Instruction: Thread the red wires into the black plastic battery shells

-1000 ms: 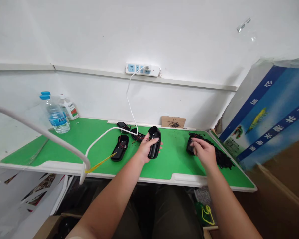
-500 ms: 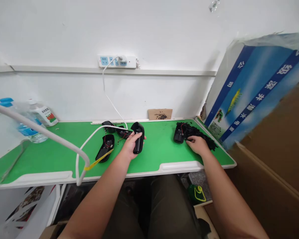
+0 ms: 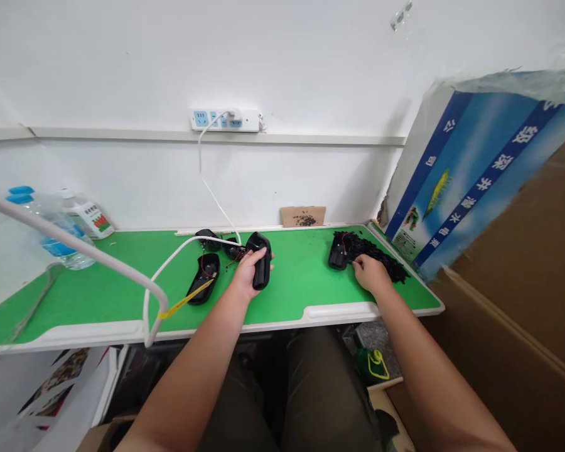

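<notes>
My left hand is wrapped round a black plastic housing, held above the green tabletop. At the right, my right hand has its fingers pinched together at the near edge of a pile of small black pieces; what they hold, if anything, is too small to make out. Just left of these fingers lies another black housing with a red wire. More black housings with thin wires lie left of my left hand, the nearest one open side up.
A white cable with a yellow tag arches across the left side, in front of the housings. Plastic bottles stand at the back left. A cardboard piece with dark specks leans on the wall. A large blue box borders the right.
The view has shifted slightly. My right hand has drawn its fingers closer together at the pile's edge. My left hand still holds the housing in nearly the same place.
</notes>
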A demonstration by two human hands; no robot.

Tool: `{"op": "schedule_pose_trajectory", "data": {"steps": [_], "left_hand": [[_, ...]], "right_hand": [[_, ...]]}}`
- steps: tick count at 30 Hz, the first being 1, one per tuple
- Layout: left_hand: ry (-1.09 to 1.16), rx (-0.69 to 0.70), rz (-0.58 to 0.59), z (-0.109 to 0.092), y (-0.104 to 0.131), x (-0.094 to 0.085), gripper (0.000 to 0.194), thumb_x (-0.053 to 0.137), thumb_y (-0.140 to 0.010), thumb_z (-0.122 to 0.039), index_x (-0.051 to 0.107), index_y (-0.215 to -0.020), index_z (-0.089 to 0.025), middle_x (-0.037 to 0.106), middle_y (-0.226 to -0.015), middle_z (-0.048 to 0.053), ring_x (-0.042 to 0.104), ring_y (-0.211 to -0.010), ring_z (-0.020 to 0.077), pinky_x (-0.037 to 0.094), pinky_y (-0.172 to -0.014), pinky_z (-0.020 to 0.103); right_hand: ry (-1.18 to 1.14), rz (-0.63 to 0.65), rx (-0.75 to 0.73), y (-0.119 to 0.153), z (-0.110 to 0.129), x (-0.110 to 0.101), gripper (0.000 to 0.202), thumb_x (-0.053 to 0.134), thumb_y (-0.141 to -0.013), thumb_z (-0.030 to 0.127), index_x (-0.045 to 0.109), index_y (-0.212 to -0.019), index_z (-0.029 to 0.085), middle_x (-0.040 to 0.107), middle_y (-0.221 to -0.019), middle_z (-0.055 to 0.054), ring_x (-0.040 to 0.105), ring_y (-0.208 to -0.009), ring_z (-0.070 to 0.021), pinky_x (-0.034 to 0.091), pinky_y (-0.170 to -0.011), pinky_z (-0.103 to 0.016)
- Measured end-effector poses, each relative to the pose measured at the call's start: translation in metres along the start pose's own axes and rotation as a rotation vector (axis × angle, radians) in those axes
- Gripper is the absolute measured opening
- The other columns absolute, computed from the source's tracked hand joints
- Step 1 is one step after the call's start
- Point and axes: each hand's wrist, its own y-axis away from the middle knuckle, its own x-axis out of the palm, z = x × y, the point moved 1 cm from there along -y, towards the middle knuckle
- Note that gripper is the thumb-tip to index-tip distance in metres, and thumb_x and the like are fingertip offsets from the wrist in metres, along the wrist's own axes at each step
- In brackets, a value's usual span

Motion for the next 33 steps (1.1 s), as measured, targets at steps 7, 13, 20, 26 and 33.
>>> {"op": "schedule_pose_trajectory", "data": {"steps": [7, 13, 20, 26, 33], "left_hand": [[0.157, -0.064, 0.145, -0.006, 0.007, -0.001, 0.013, 0.06, -0.078, -0.021, 0.054, -0.085, -0.012, 0.058, -0.071, 0.005, 0.05, -0.048, 0.0053, 0.04, -0.041, 0.013], [0.236, -0.092, 0.278, -0.006, 0.01, -0.004, 0.017, 0.062, -0.075, -0.022, 0.052, -0.086, -0.014, 0.054, -0.069, 0.004, 0.044, -0.046, 0.0038, 0.032, -0.036, 0.009], [0.124, -0.005, 0.305, -0.004, 0.006, -0.007, 0.037, 0.074, -0.062, -0.029, 0.046, -0.083, -0.016, 0.056, -0.067, 0.002, 0.043, -0.043, 0.0044, 0.027, -0.033, 0.01], [0.117, -0.013, 0.307, -0.004, 0.005, -0.007, 0.039, 0.074, -0.061, -0.03, 0.046, -0.083, -0.016, 0.056, -0.066, 0.001, 0.043, -0.043, 0.0041, 0.025, -0.033, 0.009], [0.113, -0.028, 0.289, -0.007, 0.01, -0.002, 0.032, 0.072, -0.064, -0.026, 0.047, -0.082, -0.016, 0.056, -0.067, 0.002, 0.043, -0.044, 0.0044, 0.026, -0.033, 0.009]], "right_hand": [[-0.748, -0.259, 0.292, 0.011, -0.015, 0.0, 0.026, 0.062, -0.068, 0.034, 0.065, -0.079, 0.011, 0.063, -0.056, -0.007, 0.061, -0.052, -0.0195, 0.049, -0.053, -0.029], [-1.283, -0.343, 0.417, 0.009, -0.018, 0.003, 0.038, 0.082, -0.039, 0.028, 0.062, -0.066, 0.01, 0.06, -0.055, -0.002, 0.059, -0.049, -0.0138, 0.053, -0.047, -0.026], [-1.422, -0.226, 0.372, 0.01, -0.017, 0.0, 0.054, 0.085, -0.036, 0.029, 0.067, -0.084, 0.011, 0.057, -0.053, 0.003, 0.05, -0.042, -0.0059, 0.049, -0.039, -0.017], [-1.525, -0.17, 0.399, 0.011, -0.018, -0.002, 0.047, 0.087, -0.034, 0.023, 0.066, -0.075, 0.012, 0.068, -0.07, -0.003, 0.057, -0.047, -0.0079, 0.054, -0.044, -0.02], [-1.637, 0.073, 0.44, 0.013, -0.016, -0.01, 0.032, 0.085, -0.048, 0.017, 0.065, -0.072, 0.012, 0.067, -0.066, -0.003, 0.056, -0.046, -0.0058, 0.052, -0.044, -0.014]]}}
